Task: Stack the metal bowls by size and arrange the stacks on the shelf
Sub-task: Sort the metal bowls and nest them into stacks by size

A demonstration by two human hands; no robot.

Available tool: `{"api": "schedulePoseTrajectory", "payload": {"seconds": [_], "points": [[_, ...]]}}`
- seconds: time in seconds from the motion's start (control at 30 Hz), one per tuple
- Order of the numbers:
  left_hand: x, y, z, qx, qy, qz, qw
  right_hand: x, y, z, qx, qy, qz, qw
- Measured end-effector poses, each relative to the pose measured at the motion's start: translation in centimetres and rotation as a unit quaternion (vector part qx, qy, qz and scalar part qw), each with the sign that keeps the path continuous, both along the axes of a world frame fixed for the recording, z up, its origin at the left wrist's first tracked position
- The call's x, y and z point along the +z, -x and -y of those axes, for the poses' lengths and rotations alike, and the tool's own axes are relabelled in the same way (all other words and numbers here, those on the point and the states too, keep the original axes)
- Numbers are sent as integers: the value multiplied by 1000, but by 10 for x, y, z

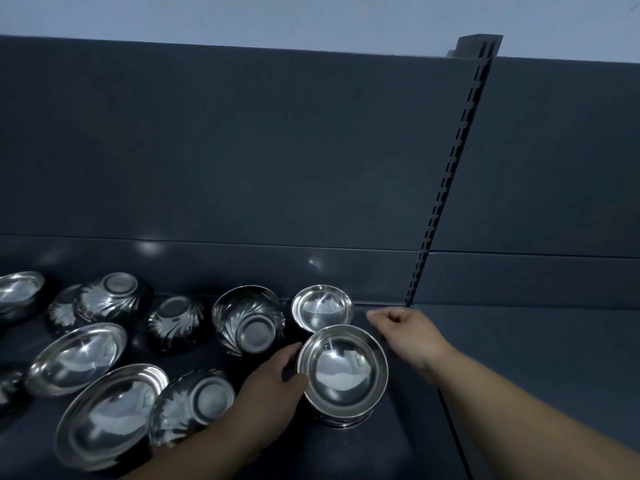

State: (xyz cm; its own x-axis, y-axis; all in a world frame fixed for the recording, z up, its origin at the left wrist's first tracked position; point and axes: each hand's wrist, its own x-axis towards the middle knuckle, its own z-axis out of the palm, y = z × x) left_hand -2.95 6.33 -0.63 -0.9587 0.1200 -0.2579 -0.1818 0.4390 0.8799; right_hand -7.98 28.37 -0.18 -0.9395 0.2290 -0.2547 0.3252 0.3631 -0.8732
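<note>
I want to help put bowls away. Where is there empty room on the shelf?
Right of the stack, under the right hand and past the slotted post, the shelf is bare. Left of the left hand it's crowded with bowls, some upside down.

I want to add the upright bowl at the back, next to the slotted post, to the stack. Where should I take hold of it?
Grip the small upright bowl by its flared rim, pinching over the right edge, probably from above. Its mouth faces up, that side is clear and the right hand hovers there, while an overturned bowl crowds its left and the stack sits in front.
</note>
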Motion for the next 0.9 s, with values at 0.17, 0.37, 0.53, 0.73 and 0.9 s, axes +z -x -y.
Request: {"api": "schedulePoseTrajectory", "payload": {"seconds": [0.17, 0.37, 0.53, 0.73, 0.9], "points": [[-5, 2, 0, 10, 14, -8, 1000, -7, 41, 6, 67, -54, 25, 996], [-6, 2, 4, 38, 4, 1, 999, -11, 60, 21, 114, -26, 68, 991], [-11, 5, 3, 35, -29, 24, 999, -15, 57, 8, 33, 37, 63, 997], [-21, 13, -11, 41, -130, 90, 987, 6, 40, -33, -99, 99, -25, 990], [-19, 21, -32, 55, -186, 116, 974, 38, 16, -46, -107, 132, -63, 984]]}}
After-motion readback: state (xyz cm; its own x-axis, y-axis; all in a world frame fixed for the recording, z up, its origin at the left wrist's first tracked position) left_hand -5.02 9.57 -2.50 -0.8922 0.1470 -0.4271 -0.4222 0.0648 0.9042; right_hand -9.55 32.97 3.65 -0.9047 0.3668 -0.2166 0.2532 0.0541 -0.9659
